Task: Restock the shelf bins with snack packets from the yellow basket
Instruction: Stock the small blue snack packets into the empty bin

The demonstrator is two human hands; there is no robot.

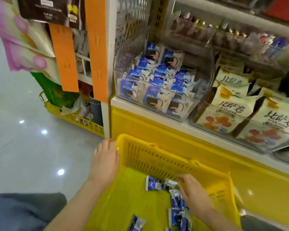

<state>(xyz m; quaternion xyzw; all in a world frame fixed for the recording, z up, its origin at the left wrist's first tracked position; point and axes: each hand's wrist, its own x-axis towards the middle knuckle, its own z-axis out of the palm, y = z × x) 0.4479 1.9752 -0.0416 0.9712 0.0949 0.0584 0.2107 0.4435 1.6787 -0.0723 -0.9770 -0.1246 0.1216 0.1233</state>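
Yellow basket [157, 162]: left hand [105, 158] fingers clasp its left rim corner; right hand [194, 193] fingers bent over snack packets [151, 183] by far wall, grip unclear.

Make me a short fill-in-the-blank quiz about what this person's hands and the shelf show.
1. The basket whose rim the left hand holds is coloured ____.
2. The right hand is down among the snack packets lying inside the ____.
3. The clear bin on the shelf above holds stocked packets printed blue and ____.
Missing words: yellow; basket; white.
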